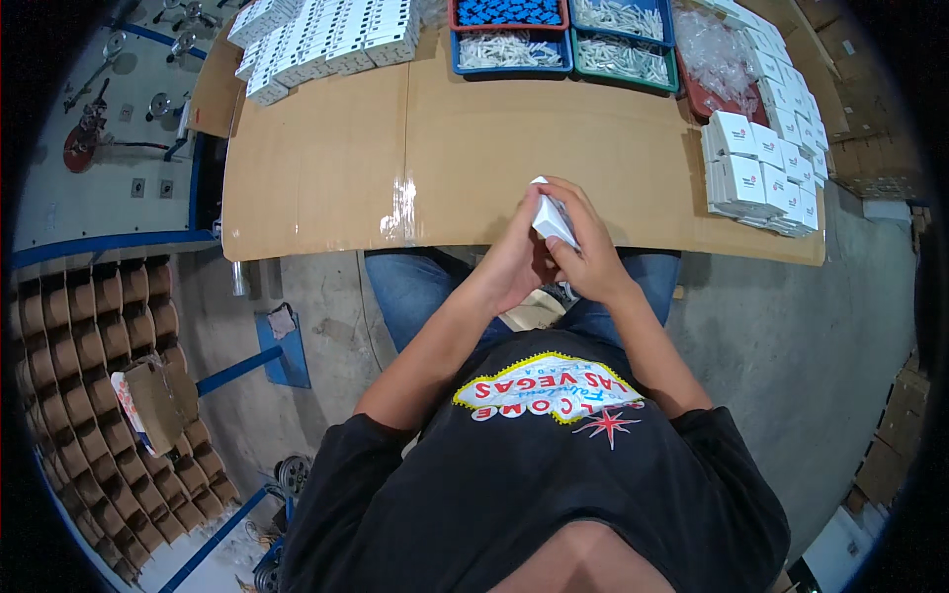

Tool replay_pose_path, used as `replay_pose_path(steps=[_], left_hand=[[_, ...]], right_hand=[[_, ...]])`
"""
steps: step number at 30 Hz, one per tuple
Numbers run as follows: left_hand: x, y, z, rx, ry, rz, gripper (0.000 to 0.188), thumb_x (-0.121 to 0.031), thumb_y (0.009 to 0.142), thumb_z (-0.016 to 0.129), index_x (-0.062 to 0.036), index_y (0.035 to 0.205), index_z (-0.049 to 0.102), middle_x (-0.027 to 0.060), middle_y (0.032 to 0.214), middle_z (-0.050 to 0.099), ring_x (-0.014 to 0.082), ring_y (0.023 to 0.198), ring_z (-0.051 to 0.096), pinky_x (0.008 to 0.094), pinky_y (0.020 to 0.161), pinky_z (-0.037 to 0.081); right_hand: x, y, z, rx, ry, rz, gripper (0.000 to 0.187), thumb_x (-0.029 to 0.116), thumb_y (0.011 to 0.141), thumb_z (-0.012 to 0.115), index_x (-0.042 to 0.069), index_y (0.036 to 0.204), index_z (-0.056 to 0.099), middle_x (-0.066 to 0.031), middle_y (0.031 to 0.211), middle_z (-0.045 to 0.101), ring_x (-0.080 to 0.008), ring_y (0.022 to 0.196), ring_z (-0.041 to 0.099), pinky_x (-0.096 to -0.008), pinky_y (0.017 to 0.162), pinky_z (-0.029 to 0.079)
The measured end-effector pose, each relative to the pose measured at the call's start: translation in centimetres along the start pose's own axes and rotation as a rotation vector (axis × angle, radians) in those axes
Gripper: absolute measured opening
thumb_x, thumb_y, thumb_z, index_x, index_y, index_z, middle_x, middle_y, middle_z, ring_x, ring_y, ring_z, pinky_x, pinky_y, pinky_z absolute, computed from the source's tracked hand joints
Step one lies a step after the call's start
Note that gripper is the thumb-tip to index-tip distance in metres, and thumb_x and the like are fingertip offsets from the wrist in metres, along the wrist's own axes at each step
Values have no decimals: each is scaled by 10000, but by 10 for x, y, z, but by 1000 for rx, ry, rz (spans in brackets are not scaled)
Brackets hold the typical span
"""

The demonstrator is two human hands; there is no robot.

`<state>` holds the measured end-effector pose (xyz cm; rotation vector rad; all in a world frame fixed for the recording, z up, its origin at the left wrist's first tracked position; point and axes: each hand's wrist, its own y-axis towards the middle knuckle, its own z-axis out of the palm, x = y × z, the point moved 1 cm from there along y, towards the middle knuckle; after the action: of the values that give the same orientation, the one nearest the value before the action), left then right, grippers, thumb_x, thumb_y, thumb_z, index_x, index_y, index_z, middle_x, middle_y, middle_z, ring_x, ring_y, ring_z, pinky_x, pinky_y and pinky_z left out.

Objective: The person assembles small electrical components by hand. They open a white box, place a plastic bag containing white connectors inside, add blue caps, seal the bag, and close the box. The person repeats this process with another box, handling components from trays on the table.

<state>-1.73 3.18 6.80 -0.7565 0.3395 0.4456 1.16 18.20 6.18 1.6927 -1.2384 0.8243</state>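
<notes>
Between my two hands, just over the near edge of the cardboard-covered table (316, 168), is a small white box (554, 222). My left hand (516, 259) wraps its left side. The fingers of my right hand (590, 247) curl over its far end, with the thumb pressed against the near part. My palms and fingers hide much of the box, so I cannot tell whether its flap is tucked in.
Rows of white boxes (341, 40) stand at the far left. Plastic trays (509, 71) of small white and blue parts sit at the back. A red tray (707, 104) holds clear plastic bags (714, 59). White boxes (751, 178) are stacked at the right edge. A cardboard-celled rack (89, 395) stands left.
</notes>
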Motion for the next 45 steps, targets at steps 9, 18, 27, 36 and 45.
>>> replay_pose_path(steps=[9, 18, 27, 36, 45], left_hand=[[11, 1, 11, -42, -5, 175, 597, -594, 1043, 409, -131, 1417, 452, 63, 1292, 570, 203, 1217, 573, 406, 1018, 468], [17, 8, 14, -72, 23, 220, 618, -593, 1048, 395, -108, 1430, 424, 91, 1307, 550, 212, 1239, 561, 398, 1064, 440], [19, 13, 10, -75, 32, 218, 632, -596, 1047, 393, -106, 1446, 394, 113, 1341, 522, 229, 1271, 543, 409, 1089, 422], [25, 16, 8, -80, 29, 266, 590, -588, 1051, 384, -110, 1393, 439, 82, 1303, 544, 215, 1267, 535, 404, 1095, 413], [19, 5, 23, -67, 2, 236, 575, -577, 1062, 337, -109, 1378, 444, 92, 1327, 540, 221, 1271, 526, 410, 1085, 407]], right_hand=[[-4, -1, 7, -78, -131, -145, 552, 263, 1027, 572, -65, 1454, 454, -283, 1450, 505, -429, 1331, 509, -434, 1114, 408], [-8, -3, 6, -106, -135, -162, 530, 278, 1060, 515, -65, 1459, 450, -288, 1441, 518, -442, 1307, 540, -437, 1085, 450], [-11, -5, 9, -133, -133, -144, 501, 275, 1071, 489, -59, 1445, 473, -280, 1426, 538, -435, 1272, 572, -433, 1053, 480], [-11, -5, 10, -155, -97, -102, 456, 262, 1079, 472, -41, 1416, 519, -261, 1396, 575, -411, 1263, 592, -417, 1043, 489], [-11, -4, 4, -123, -24, -49, 443, 290, 1094, 434, 3, 1412, 548, -225, 1379, 607, -372, 1236, 626, -392, 1025, 496]])
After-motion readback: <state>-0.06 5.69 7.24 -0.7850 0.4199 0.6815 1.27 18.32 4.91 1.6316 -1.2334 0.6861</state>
